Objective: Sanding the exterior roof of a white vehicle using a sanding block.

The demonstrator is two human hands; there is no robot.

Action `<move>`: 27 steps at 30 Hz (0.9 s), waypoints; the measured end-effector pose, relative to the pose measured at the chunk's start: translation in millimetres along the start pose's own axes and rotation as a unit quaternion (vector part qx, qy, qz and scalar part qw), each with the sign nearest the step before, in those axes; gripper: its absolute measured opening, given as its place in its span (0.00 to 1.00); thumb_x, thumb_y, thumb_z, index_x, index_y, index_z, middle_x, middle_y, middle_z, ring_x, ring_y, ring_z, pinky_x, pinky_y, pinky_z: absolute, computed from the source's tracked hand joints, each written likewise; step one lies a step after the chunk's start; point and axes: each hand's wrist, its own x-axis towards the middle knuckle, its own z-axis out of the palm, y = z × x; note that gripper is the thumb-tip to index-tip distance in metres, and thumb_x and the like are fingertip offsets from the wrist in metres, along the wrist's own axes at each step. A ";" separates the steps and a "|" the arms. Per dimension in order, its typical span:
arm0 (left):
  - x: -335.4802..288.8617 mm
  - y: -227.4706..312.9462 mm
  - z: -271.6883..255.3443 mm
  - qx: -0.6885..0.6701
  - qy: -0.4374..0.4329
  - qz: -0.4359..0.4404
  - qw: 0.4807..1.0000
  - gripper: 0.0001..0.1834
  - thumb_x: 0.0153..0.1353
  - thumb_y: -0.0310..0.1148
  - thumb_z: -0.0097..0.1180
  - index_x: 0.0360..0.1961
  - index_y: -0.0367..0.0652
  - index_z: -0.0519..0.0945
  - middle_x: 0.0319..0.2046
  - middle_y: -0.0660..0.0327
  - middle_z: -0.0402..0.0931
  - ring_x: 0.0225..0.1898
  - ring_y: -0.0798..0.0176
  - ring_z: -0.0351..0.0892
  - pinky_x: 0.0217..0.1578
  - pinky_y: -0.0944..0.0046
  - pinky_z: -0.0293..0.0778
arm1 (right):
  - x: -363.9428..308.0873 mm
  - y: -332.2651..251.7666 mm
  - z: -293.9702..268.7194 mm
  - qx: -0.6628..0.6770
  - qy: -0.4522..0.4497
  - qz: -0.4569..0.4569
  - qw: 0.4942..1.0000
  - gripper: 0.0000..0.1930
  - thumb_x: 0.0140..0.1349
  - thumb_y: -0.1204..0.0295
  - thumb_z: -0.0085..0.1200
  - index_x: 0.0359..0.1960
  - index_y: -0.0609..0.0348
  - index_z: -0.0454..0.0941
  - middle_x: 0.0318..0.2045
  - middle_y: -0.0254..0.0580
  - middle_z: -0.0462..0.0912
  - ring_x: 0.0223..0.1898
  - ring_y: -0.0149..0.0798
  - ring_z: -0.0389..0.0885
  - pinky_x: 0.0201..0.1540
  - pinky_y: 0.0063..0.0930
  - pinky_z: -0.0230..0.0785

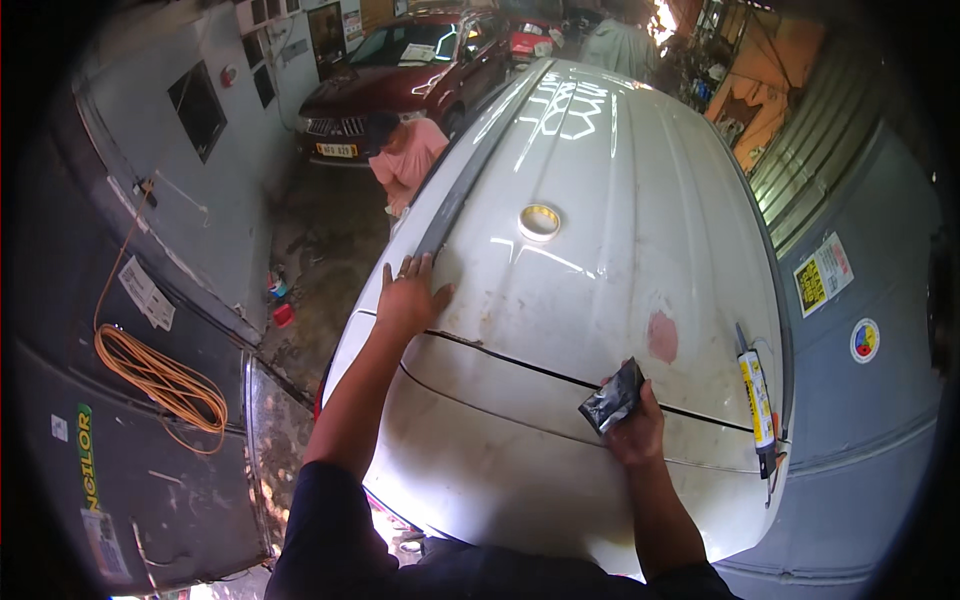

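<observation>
A white vehicle roof (600, 250) stretches out in front of me. My left hand (406, 300) lies on its left side with fingers stretched out, the tips by the dark roof strip (450, 215). My right hand (638, 428) is closed around a dark, shiny, rectangular piece (612, 396) with a silvery face, just over the black seam across the rear of the roof. I cannot make out its kind. Up and right of it, a reddish patch (662, 337) marks the white paint. A tape roll (538, 235) lies farther forward on the roof.
A caulking gun with a yellow-and-white tube (757, 400) rests along the right roof edge. Beyond the left edge, a person in a pink shirt (410, 155) bends down. A dark red car (400, 80) stands behind them. An orange cord (160, 375) hangs coiled at left.
</observation>
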 end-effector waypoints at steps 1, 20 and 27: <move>-7.9 -0.5 -1.4 -0.003 0.002 -0.003 1.000 0.49 0.81 0.65 0.45 0.86 0.36 0.59 0.84 0.46 0.64 0.87 0.49 0.58 0.86 0.36 0.44 | 0.1 -0.2 0.9 -0.003 -0.002 0.001 1.000 0.27 0.84 0.47 0.53 0.72 0.51 0.78 0.60 0.48 0.89 0.64 0.49 0.86 0.69 0.54 0.78; -38.9 -9.6 -1.7 -0.038 0.008 0.001 0.999 0.50 0.82 0.67 0.39 0.87 0.36 0.57 0.84 0.44 0.62 0.88 0.48 0.53 0.87 0.38 0.42 | 0.6 5.1 12.0 -0.083 0.063 -0.039 0.994 0.27 0.85 0.47 0.49 0.75 0.48 0.76 0.58 0.45 0.88 0.60 0.46 0.86 0.65 0.50 0.79; -8.0 -3.2 0.4 -0.039 0.020 0.004 0.999 0.50 0.82 0.66 0.40 0.86 0.32 0.58 0.83 0.43 0.64 0.88 0.46 0.55 0.86 0.36 0.43 | 0.6 2.0 6.1 -0.075 0.042 -0.030 0.996 0.28 0.84 0.46 0.51 0.74 0.48 0.75 0.59 0.48 0.88 0.62 0.49 0.86 0.67 0.55 0.79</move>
